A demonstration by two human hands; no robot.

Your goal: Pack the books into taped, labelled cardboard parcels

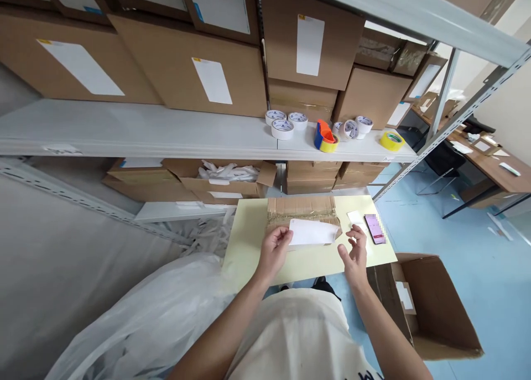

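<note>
In the head view, my left hand (275,251) pinches the left end of a white label (313,232), holding it over the front of a taped cardboard box (301,206). The label's right end curls up slightly. My right hand (354,253) is off the label, just to its right, with thumb and fingers apart and nothing between them. Under the box is a pale yellow tabletop (249,247). Right of the box, a white slip of paper (355,218) lies beside a phone (375,228) with a lit pink screen.
A grey shelf (166,126) holds large cartons (232,76), several white tape rolls (282,129), an orange-and-blue tape dispenser (323,135) and yellow tape (391,141). An open carton (448,308) stands on the floor at right. A translucent plastic bag (166,313) bulges at left.
</note>
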